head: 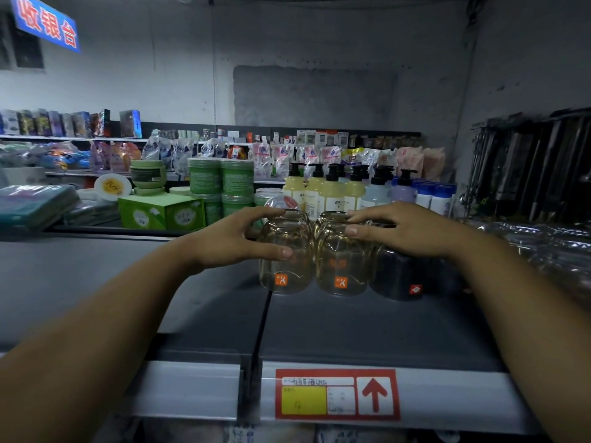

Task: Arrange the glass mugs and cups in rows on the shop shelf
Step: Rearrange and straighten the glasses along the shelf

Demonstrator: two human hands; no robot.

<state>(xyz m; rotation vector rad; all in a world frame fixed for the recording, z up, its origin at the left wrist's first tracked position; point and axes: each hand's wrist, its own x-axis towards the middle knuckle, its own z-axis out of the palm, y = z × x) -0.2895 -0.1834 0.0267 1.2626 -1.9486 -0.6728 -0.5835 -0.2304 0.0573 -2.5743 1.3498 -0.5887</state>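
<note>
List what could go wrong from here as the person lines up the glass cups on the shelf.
1. The left amber glass cup and right amber glass cup stand almost touching; squeezed together by the left hand and right hand, they may knock and chip.
2. The left cup stands beside the seam in the grey metal shelf; sliding it there could tip it.

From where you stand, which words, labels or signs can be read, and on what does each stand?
"收银台": blue hanging sign, red characters.
"K"-like white mark: orange stickers on both amber glass cups.
Red price tag on shelf edge: up arrow only; print blurred.
Dark cup sticker: unreadable.
Bottles and green jars behind: labels too blurred.
</note>
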